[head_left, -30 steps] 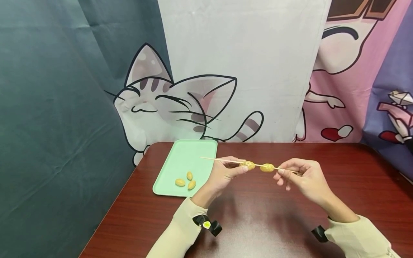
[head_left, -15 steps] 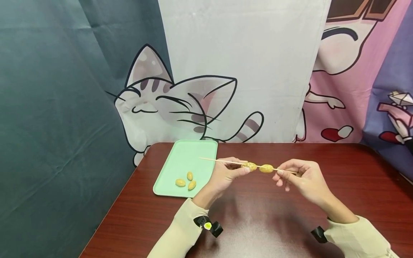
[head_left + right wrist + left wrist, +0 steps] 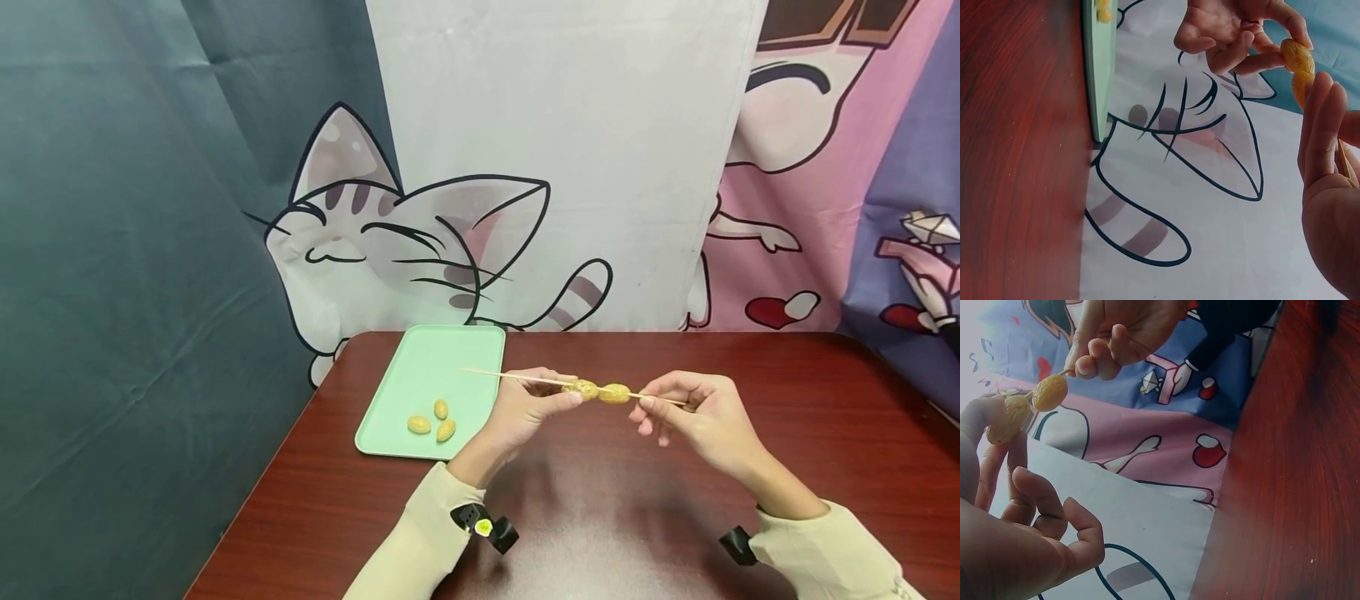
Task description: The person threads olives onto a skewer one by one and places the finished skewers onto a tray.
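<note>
A thin wooden skewer [image 3: 480, 372] is held level over the table, its bare pointed end to the left. Two yellow, wrinkled oval fruits, date-like in shape, sit on it side by side. My left hand [image 3: 517, 412] pinches the left fruit [image 3: 1009, 420] between thumb and fingers, while its other fingers curl loosely below. Close beside it is the right fruit [image 3: 614, 393], touched by neither hand in the head view. Further right, my right hand [image 3: 705, 417] pinches the skewer near its other end, which is partly hidden by the fingers.
A pale green tray [image 3: 390, 392] lies at the table's back left, with three more yellow fruits [image 3: 419, 425] on it. The reddish-brown table [image 3: 600, 500] meets a cartoon-printed cloth [image 3: 645, 208] behind. Each sleeve carries a small black camera [image 3: 502, 534] at the wrist.
The gap between the two fruits has narrowed until they nearly meet. My right hand has shifted slightly left with the skewer, whose bare tip reaches a little further left.
</note>
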A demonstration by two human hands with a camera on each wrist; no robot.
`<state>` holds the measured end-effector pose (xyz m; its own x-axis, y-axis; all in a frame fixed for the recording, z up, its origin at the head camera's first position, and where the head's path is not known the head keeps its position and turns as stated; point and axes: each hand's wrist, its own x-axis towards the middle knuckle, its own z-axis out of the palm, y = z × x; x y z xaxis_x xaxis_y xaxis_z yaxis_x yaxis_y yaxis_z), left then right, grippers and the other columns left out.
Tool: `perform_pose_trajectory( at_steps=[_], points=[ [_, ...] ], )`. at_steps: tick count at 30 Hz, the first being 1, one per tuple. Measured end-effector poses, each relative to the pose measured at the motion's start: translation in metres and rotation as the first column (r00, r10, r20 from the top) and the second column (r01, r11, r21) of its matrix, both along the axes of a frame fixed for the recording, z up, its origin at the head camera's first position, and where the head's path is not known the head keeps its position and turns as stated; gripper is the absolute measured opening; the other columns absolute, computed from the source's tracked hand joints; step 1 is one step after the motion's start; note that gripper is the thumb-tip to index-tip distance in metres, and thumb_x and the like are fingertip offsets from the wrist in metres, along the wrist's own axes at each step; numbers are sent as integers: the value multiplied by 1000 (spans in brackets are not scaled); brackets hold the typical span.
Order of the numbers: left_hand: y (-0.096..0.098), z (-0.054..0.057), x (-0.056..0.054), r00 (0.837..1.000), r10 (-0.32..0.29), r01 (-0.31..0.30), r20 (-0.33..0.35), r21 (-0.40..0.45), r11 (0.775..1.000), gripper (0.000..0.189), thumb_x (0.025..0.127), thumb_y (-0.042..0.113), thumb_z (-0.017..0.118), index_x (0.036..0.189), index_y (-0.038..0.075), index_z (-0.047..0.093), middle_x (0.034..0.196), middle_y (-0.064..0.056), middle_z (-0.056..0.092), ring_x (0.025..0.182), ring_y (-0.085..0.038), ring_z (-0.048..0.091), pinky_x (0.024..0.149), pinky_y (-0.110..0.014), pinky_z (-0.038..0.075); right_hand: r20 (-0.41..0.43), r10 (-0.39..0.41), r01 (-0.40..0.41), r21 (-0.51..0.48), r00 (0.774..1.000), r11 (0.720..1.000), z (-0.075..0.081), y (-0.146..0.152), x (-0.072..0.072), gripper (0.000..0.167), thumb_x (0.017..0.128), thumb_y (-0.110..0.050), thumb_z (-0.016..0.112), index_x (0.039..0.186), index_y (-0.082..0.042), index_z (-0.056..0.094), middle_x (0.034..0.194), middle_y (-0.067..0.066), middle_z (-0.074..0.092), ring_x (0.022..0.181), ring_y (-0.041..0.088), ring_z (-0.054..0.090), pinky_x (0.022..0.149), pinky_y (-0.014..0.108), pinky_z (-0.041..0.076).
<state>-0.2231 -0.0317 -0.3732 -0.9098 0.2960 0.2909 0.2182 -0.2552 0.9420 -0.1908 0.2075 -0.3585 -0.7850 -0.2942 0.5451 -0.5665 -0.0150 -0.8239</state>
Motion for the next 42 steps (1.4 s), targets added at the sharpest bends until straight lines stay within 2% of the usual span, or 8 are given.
perform_pose_trajectory(
  at_steps=[6,14,19,28,33,36,38,42],
  points=[
    [-1,0,1,1000,11,-11,-10,-4,1000,28,82,-11,71,107,-20,64,86,5,71,81,-11,65,71,-19,53,13,8,-8,4,1000,1000,0,-4,0,7,88,17,61,91,11,65,74,15,72,54,13,65,41,28,51],
    [-4,-3,0,998,47,-50,-36,-70,996,29,82,-7,74,110,-13,69,91,0,74,80,-13,64,67,-18,51,14,-10,10,28,1000,1000,3,-5,1,7,91,13,61,91,8,65,75,16,72,54,15,65,42,30,51],
    [-1,-3,-1,999,40,-40,-32,-27,999,28,84,-6,72,110,-15,67,92,3,72,81,-9,64,71,-19,52,14,-53,52,69,999,996,3,-5,0,8,93,9,61,93,3,66,77,15,72,55,15,67,42,32,52],
    [0,-8,-2,998,34,-35,-46,-3,999,34,82,-9,71,114,-17,63,97,2,72,82,-6,64,74,-18,52,-3,-39,39,23,999,999,0,-10,2,3,94,10,57,93,12,60,77,14,72,57,13,67,40,33,51],
    [-1,-11,0,998,18,-18,-63,-7,1000,34,82,-9,72,115,-15,64,100,1,72,85,-10,62,75,-20,52,-1,-56,56,22,998,998,1,-11,1,4,95,9,57,92,9,61,76,13,71,55,13,65,39,33,50],
    [-3,-12,1,998,17,-19,-60,-41,999,35,81,-9,73,116,-12,65,101,-4,73,85,-10,63,74,-20,51,11,-67,67,35,998,997,1,-9,0,5,95,8,58,92,6,62,76,15,71,53,14,64,40,33,51],
    [-5,-13,1,999,27,-31,-47,-95,995,36,81,-7,75,116,-9,67,104,-8,73,86,-11,63,75,-20,51,10,-71,70,40,997,997,1,-7,-1,5,95,8,58,92,6,61,76,15,71,52,15,64,40,34,51],
    [-15,-17,-1,999,24,-28,-26,-168,985,38,81,-5,76,118,-6,67,111,-21,70,98,-30,67,79,-23,54,11,-69,68,39,998,997,1,-4,-1,5,95,8,58,93,6,61,76,13,72,53,15,64,40,34,50]
  ],
)
